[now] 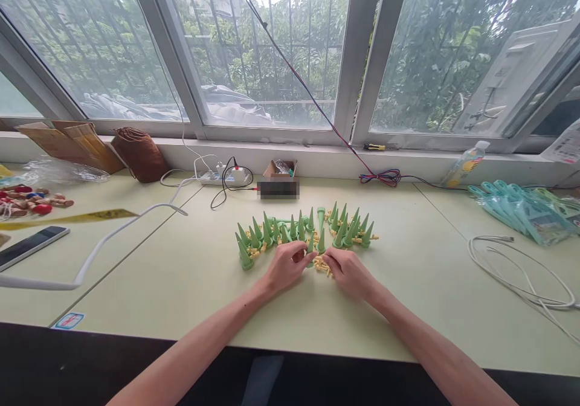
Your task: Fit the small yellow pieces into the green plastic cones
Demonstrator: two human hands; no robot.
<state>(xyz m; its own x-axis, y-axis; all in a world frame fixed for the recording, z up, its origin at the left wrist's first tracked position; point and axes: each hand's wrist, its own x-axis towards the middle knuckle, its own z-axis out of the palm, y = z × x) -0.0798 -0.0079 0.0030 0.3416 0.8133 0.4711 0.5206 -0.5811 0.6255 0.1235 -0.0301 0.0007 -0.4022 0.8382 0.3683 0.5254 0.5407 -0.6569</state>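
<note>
My left hand (pixel 286 266) is closed, thumb and fingers around a green pointed cone (pixel 310 244) with a wider round base, which stands upright. My right hand (pixel 352 268) is closed in a pinch beside a small pile of pale yellow pegs (pixel 321 265); what sits between its fingertips is too small to make out. Another upright green cone (pixel 321 241) stands between the hands. Beyond them, several green cones form a left group (pixel 266 229) and a right group (pixel 348 231), with yellow pegs among them.
A small open cardboard box (pixel 273 169) stands behind a dark block (pixel 278 190). On the left are a power strip (pixel 212 178), white cable (pixel 97 249) and phone (pixel 34 246). On the right lie a coiled cable (pixel 516 288), bagged teal items (pixel 521 209) and a bottle (pixel 466 164).
</note>
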